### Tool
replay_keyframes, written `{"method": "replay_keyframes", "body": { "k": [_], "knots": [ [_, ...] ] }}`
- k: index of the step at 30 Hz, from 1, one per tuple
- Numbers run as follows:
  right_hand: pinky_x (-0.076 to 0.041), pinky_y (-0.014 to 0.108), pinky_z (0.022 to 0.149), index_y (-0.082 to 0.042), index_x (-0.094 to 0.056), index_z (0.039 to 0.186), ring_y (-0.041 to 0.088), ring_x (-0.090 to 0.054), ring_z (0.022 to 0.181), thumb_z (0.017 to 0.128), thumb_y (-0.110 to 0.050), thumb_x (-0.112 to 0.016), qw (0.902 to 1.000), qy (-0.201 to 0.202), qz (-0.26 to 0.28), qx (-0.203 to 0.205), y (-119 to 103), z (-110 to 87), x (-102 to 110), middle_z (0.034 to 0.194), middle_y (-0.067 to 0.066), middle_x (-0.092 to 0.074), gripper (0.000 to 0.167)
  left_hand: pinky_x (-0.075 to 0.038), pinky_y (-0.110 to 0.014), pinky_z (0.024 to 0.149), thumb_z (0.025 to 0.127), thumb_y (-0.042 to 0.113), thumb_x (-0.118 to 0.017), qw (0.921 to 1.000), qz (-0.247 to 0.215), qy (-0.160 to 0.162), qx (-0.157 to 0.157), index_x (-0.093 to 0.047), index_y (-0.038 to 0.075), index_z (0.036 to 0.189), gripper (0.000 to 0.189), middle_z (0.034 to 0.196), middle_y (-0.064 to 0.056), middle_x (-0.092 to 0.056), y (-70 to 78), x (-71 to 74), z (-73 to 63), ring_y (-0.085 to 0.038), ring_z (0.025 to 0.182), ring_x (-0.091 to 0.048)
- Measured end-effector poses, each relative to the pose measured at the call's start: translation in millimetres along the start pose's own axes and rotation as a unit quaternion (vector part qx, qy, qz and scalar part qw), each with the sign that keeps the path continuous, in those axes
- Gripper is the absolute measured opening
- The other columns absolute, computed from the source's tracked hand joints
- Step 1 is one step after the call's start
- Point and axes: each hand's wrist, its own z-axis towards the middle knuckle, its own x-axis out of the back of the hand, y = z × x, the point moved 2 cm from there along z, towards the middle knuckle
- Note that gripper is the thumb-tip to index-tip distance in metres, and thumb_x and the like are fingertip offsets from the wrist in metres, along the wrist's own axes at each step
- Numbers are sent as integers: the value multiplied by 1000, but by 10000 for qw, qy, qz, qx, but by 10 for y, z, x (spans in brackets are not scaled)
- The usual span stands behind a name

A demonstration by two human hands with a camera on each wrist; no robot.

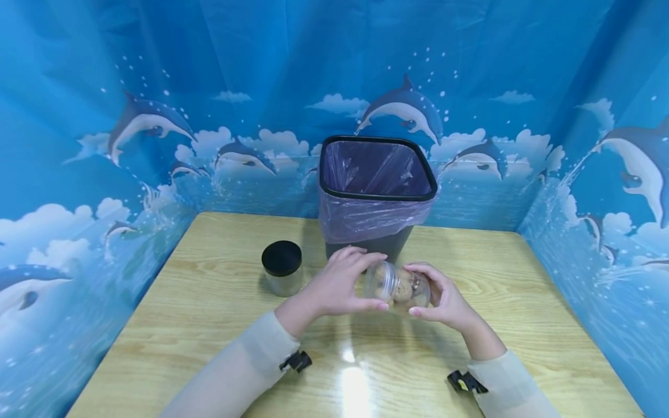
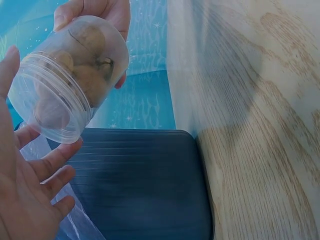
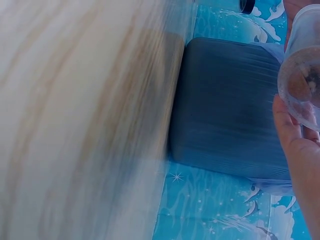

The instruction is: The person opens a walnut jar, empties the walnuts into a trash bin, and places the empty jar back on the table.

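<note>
A clear plastic jar [image 1: 410, 288] with round brown cookies [image 2: 90, 82] inside is tilted nearly onto its side, its ridged neck toward the left. My right hand [image 1: 444, 299] grips the jar round its base end, thumb on the near side. At the neck end, my left hand [image 1: 342, 284] is spread around the rim, with a fingertip right at its lower edge and the other fingers loose in the left wrist view. Part of the jar is cut off in the right wrist view. A second jar [image 1: 284, 283] with a black lid [image 1: 282, 258] stands upright to the left.
Just behind my hands stands a dark bin [image 1: 389, 244] with a black rim and a purple plastic liner [image 1: 360, 217]. Everything sits on a wood-grain table [image 1: 225, 331]. A blue dolphin-print curtain [image 1: 277, 75] encloses the back and sides.
</note>
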Motion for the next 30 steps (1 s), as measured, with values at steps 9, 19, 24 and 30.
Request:
{"method": "replay_keyframes", "body": {
  "k": [9, 19, 24, 30],
  "knots": [
    [-46, 25, 102, 12, -40, 141, 14, -52, 124, 74, 19, -72, 9999, 63, 67, -80, 21, -16, 9, 137, 1, -54, 75, -28, -52, 115, 80, 74, -65, 10000, 51, 61, -51, -38, 27, 154, 92, 144, 1, -54, 12, 5, 8, -26, 136, -42],
    [-45, 24, 102, 11, -41, 141, 14, -52, 123, 73, 18, -72, 9996, 195, 173, -135, 45, -38, 31, 136, 1, -55, 76, -27, -51, 116, 80, 74, -64, 9999, 113, 126, -25, -38, 25, 154, 93, 146, 0, -52, 57, 29, 11, -26, 136, -41],
    [-47, 26, 100, 11, -39, 141, 15, -52, 122, 74, 12, -74, 9987, 220, 405, -217, 47, -42, 21, 136, 1, -54, 76, -25, -49, 118, 81, 71, -67, 9996, 97, 242, -112, -37, 24, 154, 92, 146, -2, -52, 83, 41, 11, -25, 136, -42],
    [-52, 28, 94, 5, -41, 143, 15, -53, 119, 80, 0, -77, 9966, 189, 782, -175, 59, -45, 24, 136, 3, -54, 74, -26, -49, 117, 80, 70, -69, 9988, 76, 449, -192, -36, 24, 155, 94, 146, -3, -52, 89, 37, 15, -24, 135, -43]
  ]
}}
